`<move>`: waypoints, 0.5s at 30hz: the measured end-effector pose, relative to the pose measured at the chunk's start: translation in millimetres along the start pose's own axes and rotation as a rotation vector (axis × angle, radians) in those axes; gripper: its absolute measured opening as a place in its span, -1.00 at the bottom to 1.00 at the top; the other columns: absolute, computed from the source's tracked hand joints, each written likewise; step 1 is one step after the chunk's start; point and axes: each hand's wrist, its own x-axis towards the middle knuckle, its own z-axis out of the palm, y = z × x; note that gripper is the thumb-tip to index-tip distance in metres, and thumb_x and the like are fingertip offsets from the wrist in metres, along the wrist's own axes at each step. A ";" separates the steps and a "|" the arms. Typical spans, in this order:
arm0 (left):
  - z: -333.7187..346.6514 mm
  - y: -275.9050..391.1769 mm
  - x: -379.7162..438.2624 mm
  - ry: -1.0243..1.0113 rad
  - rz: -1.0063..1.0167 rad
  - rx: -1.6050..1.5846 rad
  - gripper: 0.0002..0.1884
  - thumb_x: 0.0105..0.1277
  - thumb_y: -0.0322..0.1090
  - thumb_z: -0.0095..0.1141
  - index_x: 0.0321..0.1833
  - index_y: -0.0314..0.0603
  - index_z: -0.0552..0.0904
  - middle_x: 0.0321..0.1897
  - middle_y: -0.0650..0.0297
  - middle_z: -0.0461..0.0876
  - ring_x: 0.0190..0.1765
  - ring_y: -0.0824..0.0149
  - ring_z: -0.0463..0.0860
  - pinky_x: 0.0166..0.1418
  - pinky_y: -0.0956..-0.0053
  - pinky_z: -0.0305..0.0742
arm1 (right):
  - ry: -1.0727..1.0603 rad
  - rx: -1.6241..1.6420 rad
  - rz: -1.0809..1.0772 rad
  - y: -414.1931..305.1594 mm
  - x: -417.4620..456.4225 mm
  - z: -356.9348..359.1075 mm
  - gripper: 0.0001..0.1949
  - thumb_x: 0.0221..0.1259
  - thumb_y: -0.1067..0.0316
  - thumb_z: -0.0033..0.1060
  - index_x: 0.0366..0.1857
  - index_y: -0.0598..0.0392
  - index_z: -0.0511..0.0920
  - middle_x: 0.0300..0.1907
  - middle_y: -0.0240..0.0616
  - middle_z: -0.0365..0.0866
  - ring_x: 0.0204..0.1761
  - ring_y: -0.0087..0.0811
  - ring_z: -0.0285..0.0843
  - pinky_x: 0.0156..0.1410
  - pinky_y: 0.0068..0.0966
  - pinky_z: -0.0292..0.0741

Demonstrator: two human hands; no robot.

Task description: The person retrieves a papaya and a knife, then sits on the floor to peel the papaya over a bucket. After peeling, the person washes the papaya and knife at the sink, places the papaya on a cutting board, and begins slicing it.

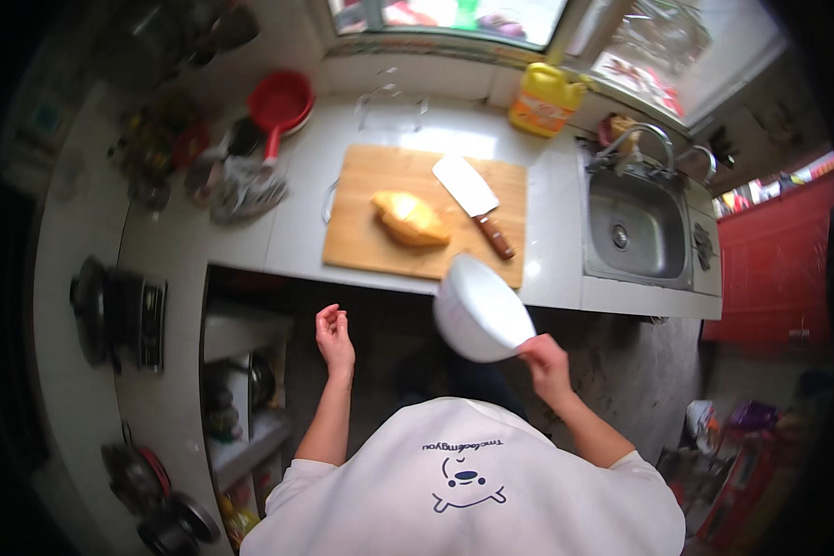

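Note:
My right hand [548, 368] grips the rim of a white bowl [483, 309], which is tilted in front of the counter's edge. Nothing is in my left hand [335, 337], held in the air before the counter with its fingers loosely curled. On a wooden cutting board [361, 170] lies a peeled, yellow-orange piece of fruit or vegetable [411, 219]. To its right rests a cleaver [467, 186] with a broad blade and a brown wooden handle pointing towards me.
A steel sink [636, 226] with a faucet [657, 142] is at the right. Behind the board stands a yellow plastic jug [545, 101]. A red colander [281, 103] and a plastic bag [247, 189] sit at the left, with a black appliance [121, 316] on the side counter.

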 end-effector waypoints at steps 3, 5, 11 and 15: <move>55.8 28.3 38.5 -0.023 -0.338 -0.145 -0.61 0.48 -0.24 0.09 0.29 -0.09 0.37 -0.01 0.30 0.51 0.03 0.43 0.49 0.19 0.36 0.46 | 0.403 0.482 0.360 58.8 23.7 -56.2 -0.88 0.44 0.38 0.10 -0.19 0.16 0.62 -0.28 -0.44 0.64 -0.24 -0.63 0.53 -0.11 -0.59 0.51; 84.0 40.5 57.4 -0.063 -0.563 -0.215 -0.38 0.44 -0.07 0.17 0.42 -0.02 0.18 0.15 0.24 0.42 0.17 0.35 0.41 0.24 0.23 0.39 | 0.570 0.611 0.482 87.8 52.3 -93.6 -0.82 0.45 0.34 0.11 -0.01 0.15 0.59 -0.20 -0.45 0.64 -0.20 -0.65 0.56 -0.13 -0.63 0.55; 158.3 74.9 87.5 -0.218 -0.734 -0.167 0.03 0.29 0.11 0.30 0.60 0.08 -0.15 0.50 0.11 0.12 0.50 0.13 0.16 0.36 -0.15 0.23 | 0.463 -0.495 0.100 156.6 111.1 -82.1 -0.82 0.13 0.53 0.23 -0.21 0.02 0.69 -0.29 -0.21 0.68 -0.20 -0.17 0.64 -0.11 -0.32 0.58; 183.5 71.3 103.8 -0.325 -0.661 -0.052 0.03 0.26 0.09 0.33 0.60 0.10 -0.12 0.56 0.10 0.02 0.55 0.03 0.08 0.36 -0.31 0.16 | 0.327 -0.725 -0.011 180.6 114.0 -51.7 -0.80 0.00 0.48 0.27 -0.30 -0.12 0.68 -0.32 -0.42 0.68 -0.19 -0.29 0.64 -0.11 -0.33 0.57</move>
